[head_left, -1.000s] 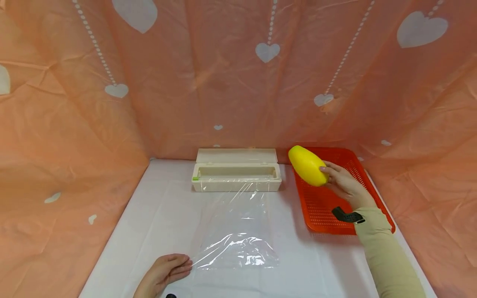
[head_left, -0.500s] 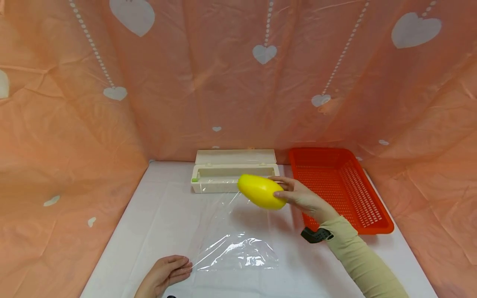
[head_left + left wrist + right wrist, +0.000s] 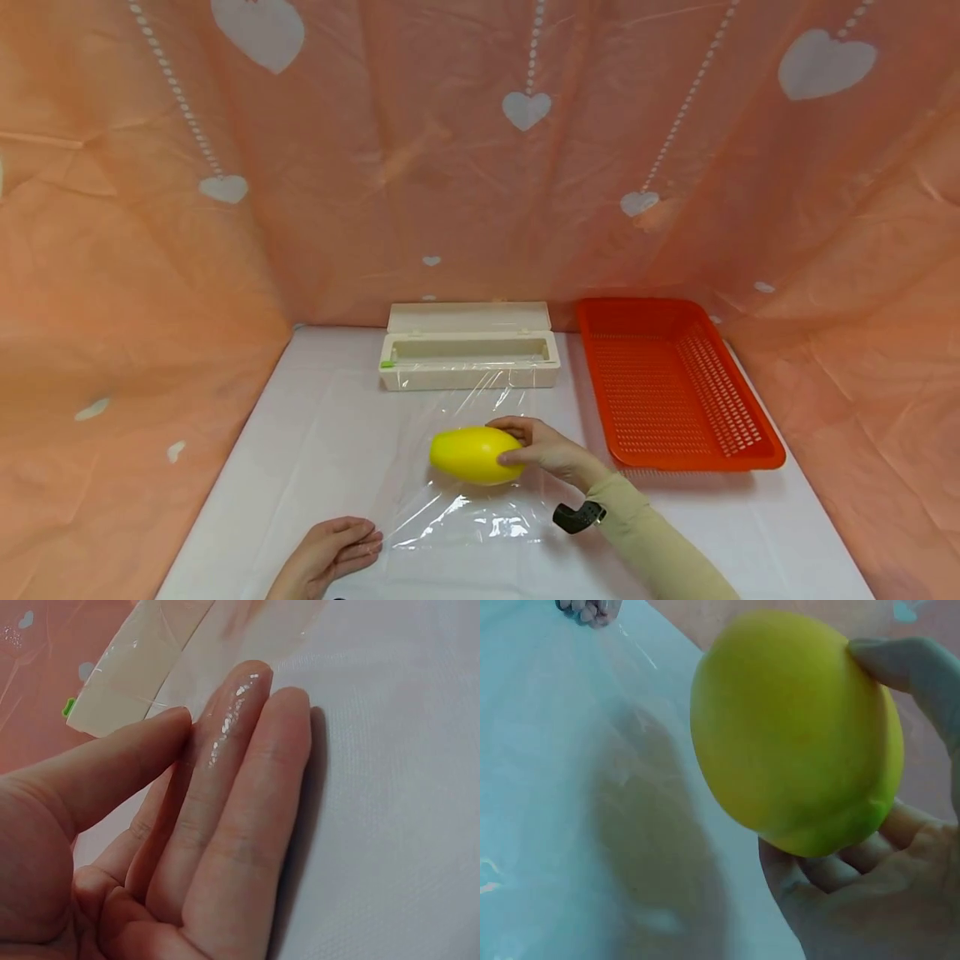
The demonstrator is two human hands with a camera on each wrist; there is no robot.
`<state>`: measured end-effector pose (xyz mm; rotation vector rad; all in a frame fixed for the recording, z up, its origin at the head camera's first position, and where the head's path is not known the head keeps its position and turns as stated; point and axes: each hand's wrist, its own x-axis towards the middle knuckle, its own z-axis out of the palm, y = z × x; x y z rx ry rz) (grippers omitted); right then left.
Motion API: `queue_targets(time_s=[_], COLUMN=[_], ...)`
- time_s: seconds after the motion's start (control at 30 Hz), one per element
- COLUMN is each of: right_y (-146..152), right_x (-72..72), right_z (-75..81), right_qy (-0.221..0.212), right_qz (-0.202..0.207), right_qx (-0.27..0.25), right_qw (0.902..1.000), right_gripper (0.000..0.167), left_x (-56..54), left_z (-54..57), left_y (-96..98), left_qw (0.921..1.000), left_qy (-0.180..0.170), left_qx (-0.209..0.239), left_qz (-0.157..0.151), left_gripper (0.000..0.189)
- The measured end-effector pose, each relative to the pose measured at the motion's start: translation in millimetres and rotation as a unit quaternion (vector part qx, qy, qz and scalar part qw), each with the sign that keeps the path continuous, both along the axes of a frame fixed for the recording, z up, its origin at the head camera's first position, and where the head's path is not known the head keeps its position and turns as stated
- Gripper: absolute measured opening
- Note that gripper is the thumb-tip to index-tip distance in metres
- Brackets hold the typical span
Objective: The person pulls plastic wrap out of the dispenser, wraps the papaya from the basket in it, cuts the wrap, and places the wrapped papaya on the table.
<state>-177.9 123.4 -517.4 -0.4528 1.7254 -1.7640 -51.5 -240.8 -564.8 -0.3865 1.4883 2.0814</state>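
Note:
My right hand (image 3: 551, 452) grips a smooth, oblong yellow fruit (image 3: 468, 455) by its right end, thumb on the near side. The right wrist view shows the fruit (image 3: 787, 735) greenish at its lower end, with its shadow on the surface below. Under it, a transparent sheet of cling film (image 3: 435, 521) spreads forward from a cream dispenser box (image 3: 468, 379) with its lid raised. My left hand (image 3: 330, 550) pinches the film's near left corner. In the left wrist view, the left hand's (image 3: 217, 802) thumb meets the index finger, and shiny film covers a fingertip.
A red perforated basket (image 3: 660, 454) stands at the right of the white-covered table (image 3: 300, 450). A green slider (image 3: 387, 364) sits at the dispenser's left end. Orange sheeting (image 3: 450, 183) with pale hearts hangs behind and along both sides.
My right hand has carried the yellow fruit from above the basket leftward and nearer, over the film, turning it more level. The left hand stays at the film's corner.

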Motion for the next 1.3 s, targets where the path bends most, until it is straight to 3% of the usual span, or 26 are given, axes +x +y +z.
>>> queue_targets(time_s=[0.3, 0.57, 0.97, 1.2, 1.3], right_y=[-7, -6, -5, -5, -4], right_x=[3.2, -0.1, 3.1, 5.6, 6.1], right_z=[-18.8, -28.1, -35.2, -33.7, -33.2], right_qy=[0.051, 0.04, 0.026, -0.009, -0.005], right_qz=[0.0, -0.005, -0.003, -0.008, -0.007], right_qx=[0.055, 0.052, 0.067, 0.024, 0.017], right_qw=[0.9972, 0.9978, 0.9974, 0.9996, 0.9998], right_gripper=[0.056, 0.059, 0.061, 0.066, 0.065], left_x=[-0.3, -1.3, -1.5, -1.4, -1.1], left_z=[1.6, 2.1, -1.6, -0.8, -0.1], left_y=[1.8, 8.1, 8.1, 8.8, 8.8], left_qw=[0.9996, 0.9981, 0.9984, 0.9983, 0.9984], left_qy=[0.001, -0.015, -0.012, -0.01, -0.01], left_qx=[-0.027, -0.053, -0.042, -0.043, -0.041], left_qz=[0.008, 0.027, 0.036, 0.037, 0.037], left_gripper=[0.024, 0.032, 0.027, 0.026, 0.025])
